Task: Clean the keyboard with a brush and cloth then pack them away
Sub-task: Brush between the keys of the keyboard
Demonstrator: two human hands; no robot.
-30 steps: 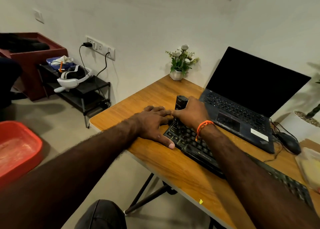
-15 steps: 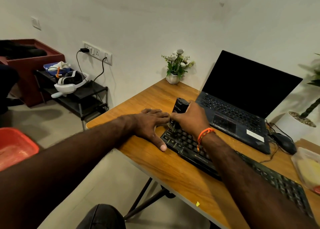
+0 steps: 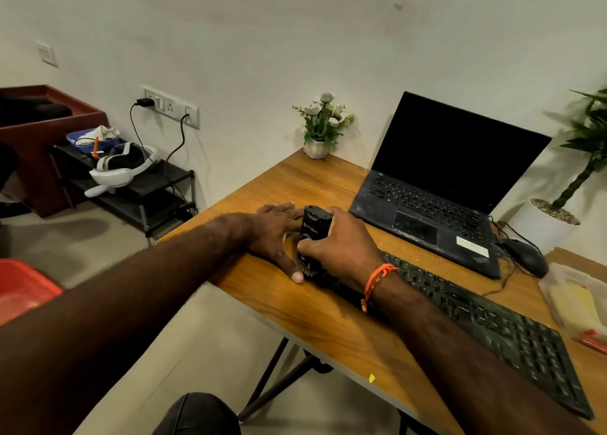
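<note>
Under our right hand (image 3: 341, 247), at the left end of the keyboard (image 3: 486, 323), the brush (image 3: 312, 237) now stands nearly upright with its bristles down at the near left corner of the keys. Half a second ago it worked a little farther from us on the same end, so the stroke has come toward the front edge. We judge from this that the brushing step is in progress and has covered only this end; the long part of the keyboard that runs to the right of our right wrist is not yet brushed.

Our right hand has its fingers curled around the black body of the brush. Our left hand (image 3: 279, 234) lies flat on the counter (image 3: 328, 323) just to the left of the brush, fingers straight, thumb stretched along the keyboard's end, holding nothing; it seems to steady the keyboard.

The brush is a short, thick black block with a small pale logo and a round part on its side. The bristles are short and dark, partly hidden behind our left thumb. We cannot see a cloth near our hands.
</note>
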